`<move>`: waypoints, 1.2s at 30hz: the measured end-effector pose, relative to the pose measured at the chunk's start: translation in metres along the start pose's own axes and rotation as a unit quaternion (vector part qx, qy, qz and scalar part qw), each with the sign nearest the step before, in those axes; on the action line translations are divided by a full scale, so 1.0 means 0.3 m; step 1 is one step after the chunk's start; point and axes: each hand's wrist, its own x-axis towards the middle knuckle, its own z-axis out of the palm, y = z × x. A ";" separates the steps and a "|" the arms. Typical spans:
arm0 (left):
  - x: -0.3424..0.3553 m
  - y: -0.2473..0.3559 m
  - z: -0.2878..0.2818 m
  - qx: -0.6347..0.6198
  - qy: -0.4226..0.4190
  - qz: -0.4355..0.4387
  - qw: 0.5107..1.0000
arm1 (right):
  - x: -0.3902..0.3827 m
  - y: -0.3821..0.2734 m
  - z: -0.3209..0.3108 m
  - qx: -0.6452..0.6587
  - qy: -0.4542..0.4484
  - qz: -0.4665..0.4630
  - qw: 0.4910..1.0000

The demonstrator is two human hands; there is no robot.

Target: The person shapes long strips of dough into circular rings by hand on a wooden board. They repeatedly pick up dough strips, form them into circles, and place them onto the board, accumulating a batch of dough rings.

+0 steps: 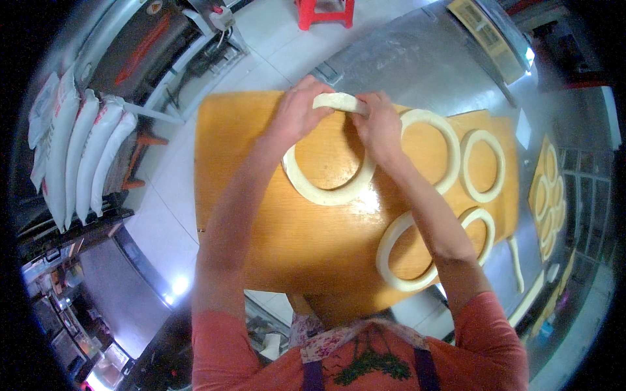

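A large pale dough ring (326,196) lies on the wooden board (261,257), its far side lifted slightly off the surface. My left hand (301,107) grips that far side from the left, fingers wrapped round the dough. A short way to the right, my right hand (379,124) closes on the same ring, and a bare stretch of dough shows between the two. Just right of it lies a second dough ring (451,146), partly hidden by my right hand and forearm. My right forearm also passes over a nearer dough ring (388,262).
Further right on the board lie a smaller dough ring (467,168) and another ring (488,228). A dough strip (516,264) rests beside the board. Beyond is a second board (536,195) with several rings. White sacks (81,156) stand left; a red stool (326,16) stands far off.
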 end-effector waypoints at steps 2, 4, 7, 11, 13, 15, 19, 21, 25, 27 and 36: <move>0.006 0.000 0.012 0.014 0.009 0.006 1.000 | 0.009 0.010 0.015 0.006 0.002 0.029 1.000; 0.008 -0.007 0.020 0.026 0.009 0.008 1.000 | 0.016 0.027 0.033 0.013 0.004 0.044 0.999; 0.004 -0.018 0.019 0.013 -0.004 -0.010 1.000 | 0.027 0.046 0.046 0.020 0.008 0.008 1.000; -0.030 -0.028 -0.007 -0.010 -0.018 -0.042 0.999 | 0.082 0.014 0.054 0.016 -0.020 -0.115 0.993; -0.065 -0.028 -0.005 0.016 -0.006 -0.042 0.999 | 0.107 0.011 0.076 0.021 -0.045 -0.142 0.989; -0.127 -0.008 0.013 0.046 0.026 -0.042 0.998 | 0.118 0.031 0.101 0.029 -0.059 -0.143 0.988; -0.175 -0.022 0.015 -0.013 0.066 -0.038 0.997 | 0.101 0.026 0.097 0.068 -0.015 -0.144 0.987; -0.181 -0.022 0.027 -0.034 0.086 -0.055 0.994 | 0.100 0.031 0.093 0.053 -0.025 -0.148 0.987; -0.106 -0.010 0.000 0.050 0.037 -0.014 0.998 | 0.104 0.023 0.073 0.059 -0.068 -0.139 0.986; -0.068 0.003 -0.005 0.086 0.012 0.042 0.995 | 0.103 0.035 0.077 0.063 -0.056 -0.131 0.988; -0.097 -0.057 0.016 0.124 0.048 0.013 0.991 | 0.004 0.047 -0.011 0.008 -0.101 -0.036 0.994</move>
